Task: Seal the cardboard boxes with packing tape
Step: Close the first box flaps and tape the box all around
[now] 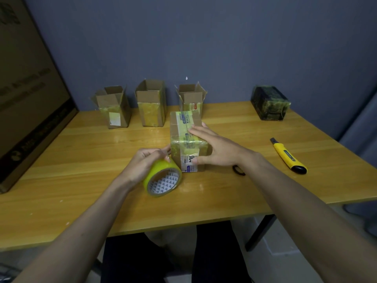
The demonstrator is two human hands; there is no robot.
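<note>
A small closed cardboard box (pixel 183 127) with labels and glossy tape on its top lies in the middle of the wooden table (pixel 81 180). My right hand (pixel 216 148) lies on it with straight fingers across the top and the thumb against the near face. Just left of the box, my left hand (pixel 146 162) grips a roll of yellow packing tape (pixel 163 178) held against the box's near left corner. Three open cardboard boxes (pixel 115 107) (pixel 151 103) (pixel 191 97) stand upright in a row at the back.
A yellow utility knife (pixel 287 156) lies on the table to the right. A dark wrapped box (pixel 269 103) sits at the back right corner. A small black ring (pixel 237 170) lies beside my right wrist. A large flat carton (pixel 26 94) leans at the left edge.
</note>
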